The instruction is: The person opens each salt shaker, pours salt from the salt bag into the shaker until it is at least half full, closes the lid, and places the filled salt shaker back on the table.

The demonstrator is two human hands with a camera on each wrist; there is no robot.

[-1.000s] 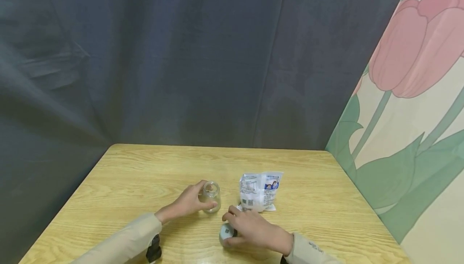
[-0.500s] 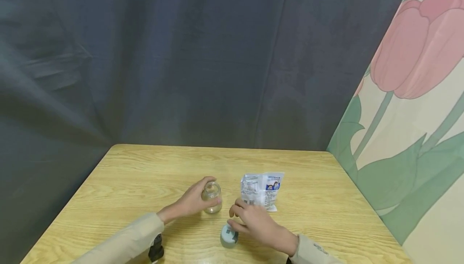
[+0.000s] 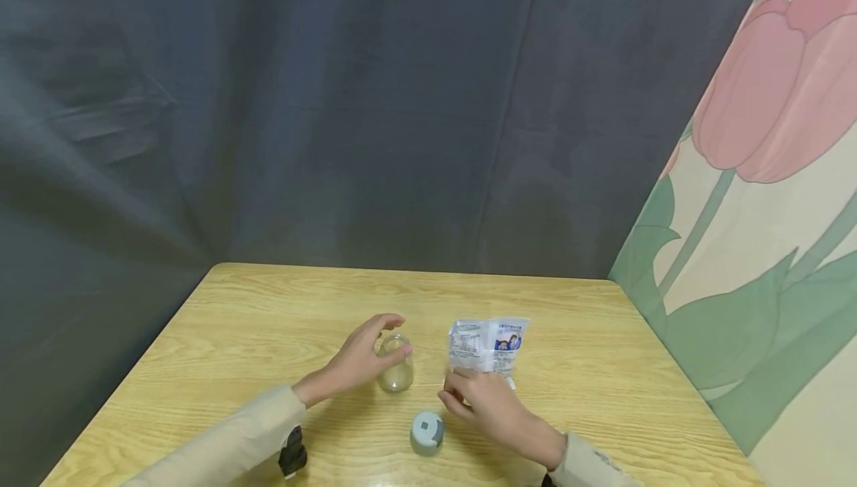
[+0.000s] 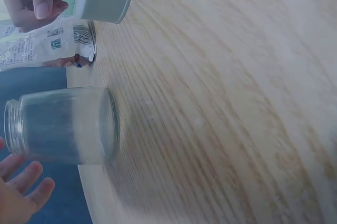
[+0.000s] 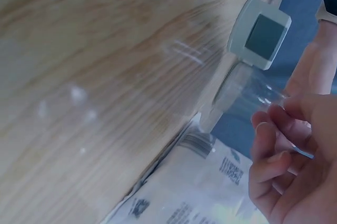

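A: From my remote seat, L hand point(image 3: 355, 360)?
B: Released, fingers spread beside the glass jar point(image 3: 396, 378), which I judge needs no grip: flat base, upright on table point(image 3: 268, 316).
A: R hand point(image 3: 495, 407)?
B: Loosely curled, holding nothing, nr bag point(image 3: 480, 344) & grey canister point(image 3: 426, 435).
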